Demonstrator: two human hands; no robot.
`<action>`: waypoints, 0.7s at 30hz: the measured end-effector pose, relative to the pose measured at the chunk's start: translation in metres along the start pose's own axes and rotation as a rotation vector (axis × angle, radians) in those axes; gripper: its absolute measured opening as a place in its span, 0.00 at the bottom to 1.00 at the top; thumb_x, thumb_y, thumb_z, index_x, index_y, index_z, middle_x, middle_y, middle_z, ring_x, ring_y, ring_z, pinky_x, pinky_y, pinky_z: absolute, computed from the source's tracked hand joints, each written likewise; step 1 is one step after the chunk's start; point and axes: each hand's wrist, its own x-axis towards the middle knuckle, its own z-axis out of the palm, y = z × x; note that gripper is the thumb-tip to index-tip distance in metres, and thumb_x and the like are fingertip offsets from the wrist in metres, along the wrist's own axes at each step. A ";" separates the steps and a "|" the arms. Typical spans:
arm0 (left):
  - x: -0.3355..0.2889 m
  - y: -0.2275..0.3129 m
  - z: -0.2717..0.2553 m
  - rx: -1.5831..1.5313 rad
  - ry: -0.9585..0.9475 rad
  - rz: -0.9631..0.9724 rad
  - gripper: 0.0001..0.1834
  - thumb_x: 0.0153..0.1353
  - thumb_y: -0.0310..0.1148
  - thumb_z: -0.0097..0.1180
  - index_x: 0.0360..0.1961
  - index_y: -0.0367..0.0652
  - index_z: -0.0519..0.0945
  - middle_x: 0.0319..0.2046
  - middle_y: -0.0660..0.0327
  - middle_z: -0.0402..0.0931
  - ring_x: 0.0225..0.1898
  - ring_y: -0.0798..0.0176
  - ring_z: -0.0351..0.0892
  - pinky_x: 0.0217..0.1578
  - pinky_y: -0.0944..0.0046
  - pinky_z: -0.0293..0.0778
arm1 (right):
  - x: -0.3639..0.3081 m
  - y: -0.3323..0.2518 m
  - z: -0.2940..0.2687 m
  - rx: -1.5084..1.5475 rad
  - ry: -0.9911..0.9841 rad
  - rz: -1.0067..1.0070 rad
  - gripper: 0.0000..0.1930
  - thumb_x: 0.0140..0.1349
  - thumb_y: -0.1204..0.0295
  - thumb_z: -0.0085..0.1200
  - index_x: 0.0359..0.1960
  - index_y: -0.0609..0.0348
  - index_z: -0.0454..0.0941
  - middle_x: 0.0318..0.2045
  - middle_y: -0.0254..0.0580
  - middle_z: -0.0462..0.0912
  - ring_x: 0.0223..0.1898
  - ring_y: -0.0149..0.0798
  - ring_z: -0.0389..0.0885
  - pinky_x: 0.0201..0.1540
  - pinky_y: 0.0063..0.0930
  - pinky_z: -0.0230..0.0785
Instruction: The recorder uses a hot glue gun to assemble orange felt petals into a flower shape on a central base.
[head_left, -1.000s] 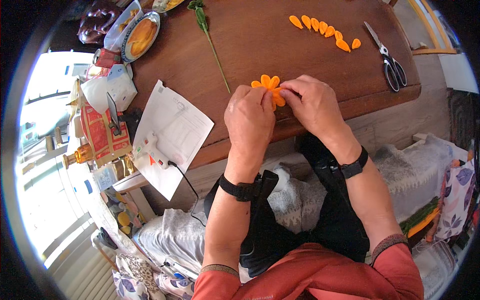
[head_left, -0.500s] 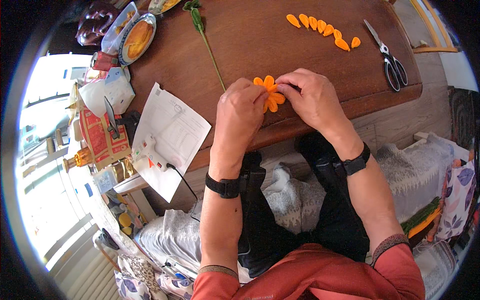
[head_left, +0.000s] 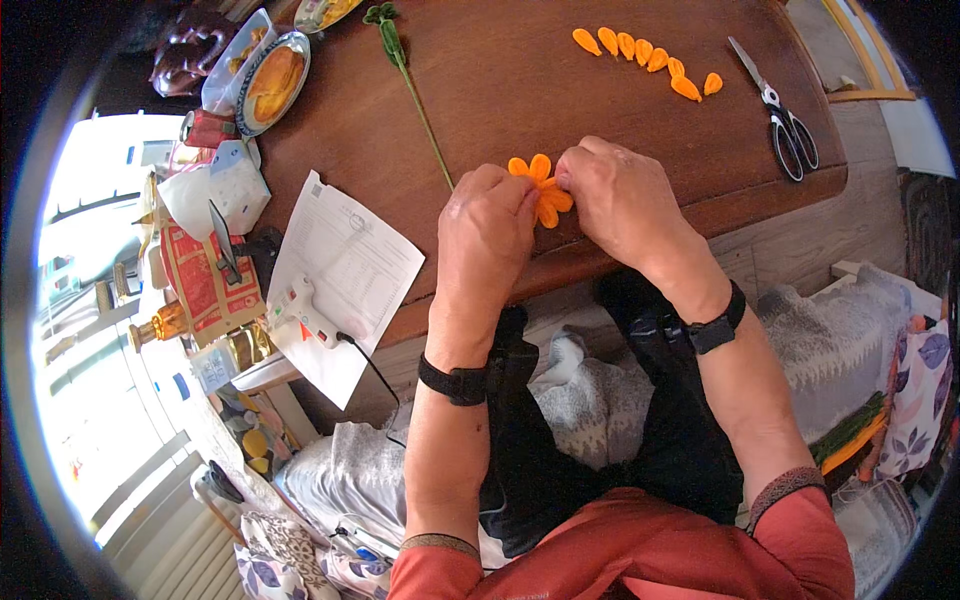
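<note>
Between my two hands, near the table's front edge, is an orange fuzzy flower (head_left: 548, 206) with several rounded petals. My left hand (head_left: 487, 222) pinches its left side, and my right hand (head_left: 618, 198) pinches a petal at its upper right. The fingertips partly cover the flower. Beyond my left hand lies a green fuzzy stem (head_left: 421, 110) with a bud-like top pointing away. A row of loose orange petals (head_left: 642, 52) rests on the far right of the table.
Scissors (head_left: 780, 118) with black and white handles lie at the table's right. On the left are a white glue gun (head_left: 303, 312) with a black cord on a printed sheet (head_left: 352, 262), a red can (head_left: 208, 128) and a plate of food (head_left: 274, 82). Brown table (head_left: 530, 90) beneath.
My right hand's fingers have shifted slightly on the upper right petal, with the fingers more curled. The flower stays between both hands in nearly the same place.
</note>
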 end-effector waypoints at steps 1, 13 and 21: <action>0.000 0.001 0.000 0.012 0.000 0.005 0.06 0.61 0.28 0.65 0.37 0.37 0.87 0.34 0.51 0.83 0.38 0.44 0.84 0.40 0.51 0.80 | 0.000 0.000 0.001 -0.001 0.000 0.002 0.05 0.68 0.71 0.58 0.36 0.59 0.81 0.35 0.48 0.83 0.40 0.56 0.85 0.40 0.48 0.78; -0.005 0.000 0.000 -0.010 0.039 0.010 0.05 0.60 0.26 0.64 0.36 0.37 0.87 0.35 0.51 0.83 0.39 0.44 0.84 0.41 0.51 0.80 | -0.002 0.002 -0.005 0.099 -0.028 0.066 0.11 0.69 0.65 0.54 0.36 0.57 0.85 0.36 0.51 0.85 0.40 0.58 0.86 0.43 0.52 0.80; -0.016 0.004 -0.009 -0.064 0.176 -0.006 0.06 0.61 0.24 0.63 0.40 0.38 0.86 0.37 0.50 0.83 0.40 0.44 0.84 0.42 0.52 0.80 | -0.004 0.008 -0.008 0.202 0.007 0.049 0.13 0.70 0.65 0.53 0.35 0.58 0.86 0.35 0.52 0.86 0.40 0.60 0.85 0.44 0.53 0.78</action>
